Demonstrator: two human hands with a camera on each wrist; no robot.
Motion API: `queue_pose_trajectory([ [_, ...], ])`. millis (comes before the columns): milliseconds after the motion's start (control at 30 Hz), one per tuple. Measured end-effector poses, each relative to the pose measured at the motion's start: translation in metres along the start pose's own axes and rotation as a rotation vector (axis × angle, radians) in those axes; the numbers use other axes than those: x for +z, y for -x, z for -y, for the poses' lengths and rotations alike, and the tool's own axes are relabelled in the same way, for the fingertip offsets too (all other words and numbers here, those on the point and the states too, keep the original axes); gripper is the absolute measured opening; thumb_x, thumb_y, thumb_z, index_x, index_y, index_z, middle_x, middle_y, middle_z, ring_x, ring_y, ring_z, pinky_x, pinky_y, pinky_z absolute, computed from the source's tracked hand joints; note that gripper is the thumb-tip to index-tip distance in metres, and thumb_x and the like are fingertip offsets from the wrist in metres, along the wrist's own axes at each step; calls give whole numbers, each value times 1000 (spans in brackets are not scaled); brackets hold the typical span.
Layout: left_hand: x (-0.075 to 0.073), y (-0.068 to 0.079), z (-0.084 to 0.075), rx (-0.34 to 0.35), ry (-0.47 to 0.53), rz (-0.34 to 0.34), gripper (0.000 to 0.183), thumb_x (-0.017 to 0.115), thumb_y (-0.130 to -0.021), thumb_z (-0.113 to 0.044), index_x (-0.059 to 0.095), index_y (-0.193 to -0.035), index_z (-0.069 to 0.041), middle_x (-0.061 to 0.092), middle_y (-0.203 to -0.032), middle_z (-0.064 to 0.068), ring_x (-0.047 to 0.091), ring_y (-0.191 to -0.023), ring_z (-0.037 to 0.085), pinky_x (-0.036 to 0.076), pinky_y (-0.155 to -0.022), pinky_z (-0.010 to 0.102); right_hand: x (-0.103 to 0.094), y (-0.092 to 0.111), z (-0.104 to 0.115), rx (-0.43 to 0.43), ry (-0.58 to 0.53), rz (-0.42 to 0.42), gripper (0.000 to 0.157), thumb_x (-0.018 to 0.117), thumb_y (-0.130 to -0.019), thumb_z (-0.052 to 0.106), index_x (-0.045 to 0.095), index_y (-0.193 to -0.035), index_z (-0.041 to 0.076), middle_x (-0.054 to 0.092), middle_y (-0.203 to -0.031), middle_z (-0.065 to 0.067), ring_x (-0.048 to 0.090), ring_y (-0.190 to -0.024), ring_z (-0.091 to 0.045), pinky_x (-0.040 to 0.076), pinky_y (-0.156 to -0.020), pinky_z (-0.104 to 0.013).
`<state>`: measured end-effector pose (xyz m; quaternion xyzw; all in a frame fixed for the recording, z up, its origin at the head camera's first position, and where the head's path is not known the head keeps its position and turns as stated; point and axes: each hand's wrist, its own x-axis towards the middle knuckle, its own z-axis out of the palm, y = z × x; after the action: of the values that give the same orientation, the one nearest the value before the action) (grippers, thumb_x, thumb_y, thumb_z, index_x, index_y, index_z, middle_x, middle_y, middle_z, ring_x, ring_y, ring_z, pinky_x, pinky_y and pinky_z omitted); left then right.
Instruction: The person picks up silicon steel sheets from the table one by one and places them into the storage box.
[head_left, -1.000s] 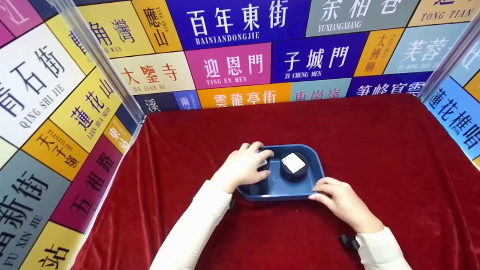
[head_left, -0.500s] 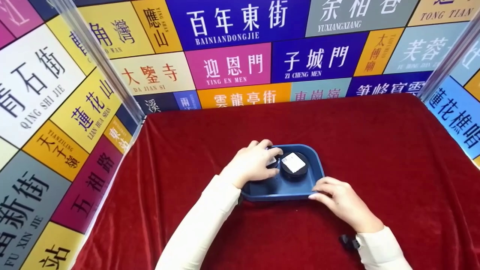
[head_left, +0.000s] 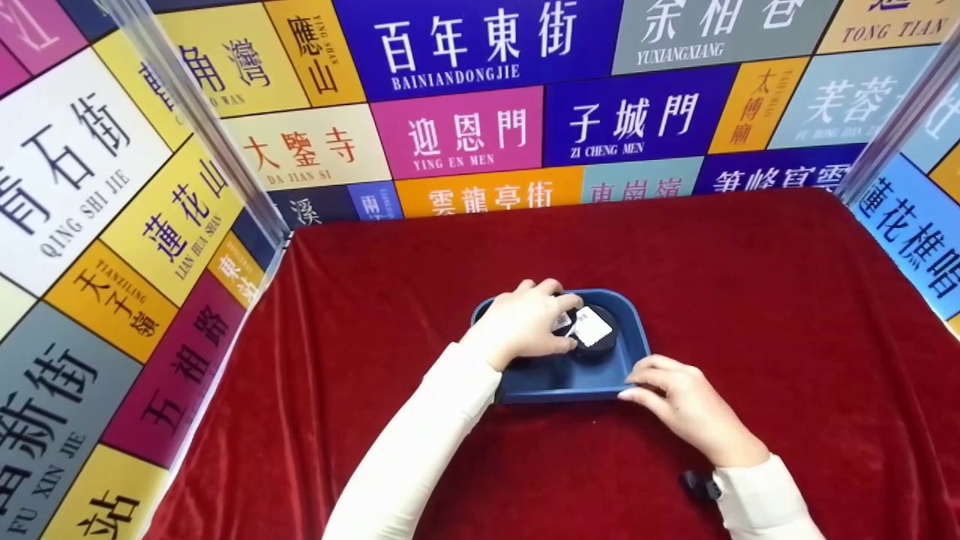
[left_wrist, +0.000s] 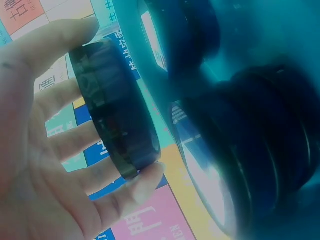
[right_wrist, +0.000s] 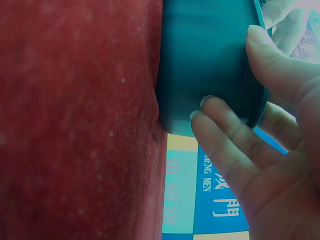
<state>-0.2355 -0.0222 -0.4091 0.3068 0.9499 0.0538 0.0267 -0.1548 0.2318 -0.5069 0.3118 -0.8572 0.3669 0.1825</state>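
In the head view my left hand (head_left: 525, 321) is over the blue tray (head_left: 555, 395) and grips a thick black disc, mostly hidden there behind the fingers. The left wrist view shows this held disc (left_wrist: 117, 110) from its side, thumb on one edge and fingertips along the other. Right beside it in the tray is a second black disc (head_left: 609, 343) with a white label on top. More black round pieces (left_wrist: 260, 145) fill that wrist view, some seemingly stacked. My right hand (head_left: 686, 401) pinches the tray's near right corner, its thumb on the rim and fingers on the outer wall.
Dark red velvet cloth (head_left: 337, 360) covers the table beneath the tray. Panels with coloured street-name signs (head_left: 457, 131) stand at the back and both sides. A black wrist device (head_left: 699, 484) is strapped at the right cuff.
My left hand has moved to the right over the tray with the disc, closer to the labelled disc and now partly covering it. The right hand and tray have stayed nearly still.
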Motion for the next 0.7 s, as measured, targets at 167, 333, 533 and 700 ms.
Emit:
queue_pose_trajectory([
  [167,-1,-8,-4,-10,-13,21,57,69,-86,-53,57,-139,-36,57,-136,0,55,-117,22,55,-89,45,-2,0,-2,16,20,21,13,83,-81,12,77,-90,20,68,-93,7,63,-87,-5,45,-83,-6],
  [333,-2,-17,-9,-3,-35,43,58,69,-86,-53,56,-140,-37,58,-134,-1,55,-115,21,54,-89,44,-3,0,-1,4,26,12,14,83,-81,12,77,-90,21,68,-93,7,62,-86,-5,45,-82,-7],
  [533,-2,-25,-15,4,-46,62,57,67,-87,-53,55,-141,-36,59,-131,-2,55,-112,20,54,-87,42,-1,-1,1,7,3,-1,18,84,-80,10,77,-90,23,68,-93,9,63,-85,-7,45,-83,-7],
  [700,1,-30,-19,20,-55,63,55,67,-87,-53,57,-139,-37,59,-128,-2,56,-108,18,54,-85,41,0,0,1,-2,4,-14,19,85,-79,9,77,-89,23,67,-93,10,63,-84,-7,45,-82,-6],
])
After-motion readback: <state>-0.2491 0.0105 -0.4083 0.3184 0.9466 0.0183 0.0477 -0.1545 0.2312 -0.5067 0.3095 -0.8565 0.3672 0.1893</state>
